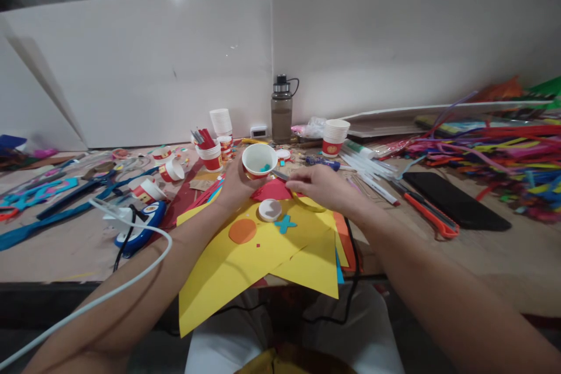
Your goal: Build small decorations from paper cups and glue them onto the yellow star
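Note:
My left hand (236,187) is wrapped round a paper cup (259,170), tilted so that its white inside faces me. Small teal pieces (265,168) lie inside the cup. Fingers closed, my right hand (315,184) grips scissors (310,203); their grey blade points at the cup's right side and a yellow handle loop shows below the hand. Beneath both hands lie yellow paper sheets (219,263). On them are an orange paper disc (242,231), a small white round lid or dish (269,210) and a teal paper cross (286,224). Red paper (272,190) shows behind the dish.
A water bottle (281,111) stands at the back wall. Stacked cups (335,139), a utility knife (432,214), a black phone (456,200) and colourful pipe cleaners (495,158) lie right. Left are tipped cups (149,190), a blue power strip (144,231) and a white cable (131,277).

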Demonstrator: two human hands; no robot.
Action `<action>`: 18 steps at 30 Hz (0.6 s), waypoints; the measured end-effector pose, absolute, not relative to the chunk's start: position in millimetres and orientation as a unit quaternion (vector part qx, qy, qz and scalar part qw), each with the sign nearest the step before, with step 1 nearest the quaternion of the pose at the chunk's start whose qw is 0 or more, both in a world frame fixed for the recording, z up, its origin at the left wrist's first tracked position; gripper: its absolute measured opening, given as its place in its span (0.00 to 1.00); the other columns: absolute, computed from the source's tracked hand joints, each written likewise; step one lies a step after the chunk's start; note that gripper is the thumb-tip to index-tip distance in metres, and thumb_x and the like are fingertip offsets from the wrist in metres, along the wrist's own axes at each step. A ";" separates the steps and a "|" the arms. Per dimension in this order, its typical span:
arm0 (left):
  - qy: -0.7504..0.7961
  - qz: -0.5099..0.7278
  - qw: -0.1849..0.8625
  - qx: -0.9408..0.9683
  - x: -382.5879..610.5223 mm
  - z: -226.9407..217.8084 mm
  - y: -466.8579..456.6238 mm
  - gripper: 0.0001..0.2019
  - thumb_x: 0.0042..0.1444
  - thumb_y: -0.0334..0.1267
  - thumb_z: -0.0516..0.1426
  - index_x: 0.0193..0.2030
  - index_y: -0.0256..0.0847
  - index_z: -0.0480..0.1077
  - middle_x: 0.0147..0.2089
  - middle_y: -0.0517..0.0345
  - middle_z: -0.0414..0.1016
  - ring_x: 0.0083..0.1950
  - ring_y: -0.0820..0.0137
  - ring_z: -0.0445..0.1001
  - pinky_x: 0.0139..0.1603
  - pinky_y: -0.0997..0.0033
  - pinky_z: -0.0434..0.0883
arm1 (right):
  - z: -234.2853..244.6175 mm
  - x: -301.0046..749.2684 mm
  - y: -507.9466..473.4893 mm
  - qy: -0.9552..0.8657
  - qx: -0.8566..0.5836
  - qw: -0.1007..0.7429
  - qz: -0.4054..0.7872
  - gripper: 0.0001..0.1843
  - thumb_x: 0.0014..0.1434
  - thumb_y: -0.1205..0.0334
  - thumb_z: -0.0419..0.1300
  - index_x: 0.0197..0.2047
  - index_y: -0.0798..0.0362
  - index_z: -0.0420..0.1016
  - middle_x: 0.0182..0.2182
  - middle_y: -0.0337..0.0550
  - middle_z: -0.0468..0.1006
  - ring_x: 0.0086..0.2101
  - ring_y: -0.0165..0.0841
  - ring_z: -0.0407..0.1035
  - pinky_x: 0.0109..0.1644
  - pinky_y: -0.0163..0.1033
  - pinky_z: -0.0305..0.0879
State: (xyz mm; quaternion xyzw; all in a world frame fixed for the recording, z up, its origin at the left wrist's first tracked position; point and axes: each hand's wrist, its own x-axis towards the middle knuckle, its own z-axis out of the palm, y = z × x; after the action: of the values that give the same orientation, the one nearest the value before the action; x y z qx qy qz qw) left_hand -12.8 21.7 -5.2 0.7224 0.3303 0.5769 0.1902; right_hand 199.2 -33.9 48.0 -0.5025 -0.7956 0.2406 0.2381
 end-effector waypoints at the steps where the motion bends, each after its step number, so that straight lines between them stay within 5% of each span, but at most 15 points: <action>1: 0.330 0.571 0.196 0.726 -11.9 -4.8 20.6 0.29 0.42 0.39 0.68 0.52 0.40 0.64 0.48 0.49 0.74 0.50 0.61 0.74 0.51 0.56 0.72 | 48.7 197.9 -34.7 -0.791 -0.492 0.288 0.221 0.16 0.59 0.51 0.55 0.40 0.53 0.78 0.32 0.42 0.77 0.30 0.30 0.67 0.33 0.36 0.61; 5: 0.322 0.560 0.166 0.745 -6.8 -1.1 12.8 0.30 0.42 0.39 0.68 0.53 0.44 0.65 0.50 0.50 0.73 0.51 0.59 0.73 0.52 0.51 0.71 | 49.2 188.7 -40.3 -0.797 -0.436 0.383 0.168 0.31 0.54 0.52 0.63 0.59 0.51 0.65 0.52 0.51 0.70 0.43 0.35 0.68 0.44 0.41 0.67; 9: 0.303 0.526 0.145 0.781 -2.7 4.7 2.8 0.32 0.42 0.41 0.68 0.55 0.42 0.64 0.53 0.47 0.72 0.54 0.57 0.71 0.54 0.52 0.69 | 43.0 178.1 -43.2 -0.814 -0.410 0.392 0.123 0.42 0.51 0.53 0.67 0.65 0.50 0.54 0.59 0.54 0.63 0.58 0.44 0.60 0.58 0.51 0.61; 18: 0.292 0.499 0.204 0.790 2.4 1.9 2.8 0.34 0.43 0.41 0.67 0.57 0.40 0.61 0.56 0.46 0.69 0.55 0.59 0.71 0.56 0.56 0.69 | 42.0 173.2 -39.4 -0.798 -0.430 0.415 0.082 0.32 0.50 0.55 0.68 0.56 0.53 0.66 0.51 0.51 0.72 0.53 0.43 0.65 0.57 0.49 0.62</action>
State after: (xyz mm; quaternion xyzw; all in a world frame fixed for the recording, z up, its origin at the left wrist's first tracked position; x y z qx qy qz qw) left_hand 2.4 2.8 1.9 0.7901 0.2918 0.4989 0.2043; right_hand 173.2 -39.4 42.0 -0.4300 -0.7976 0.0820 0.4150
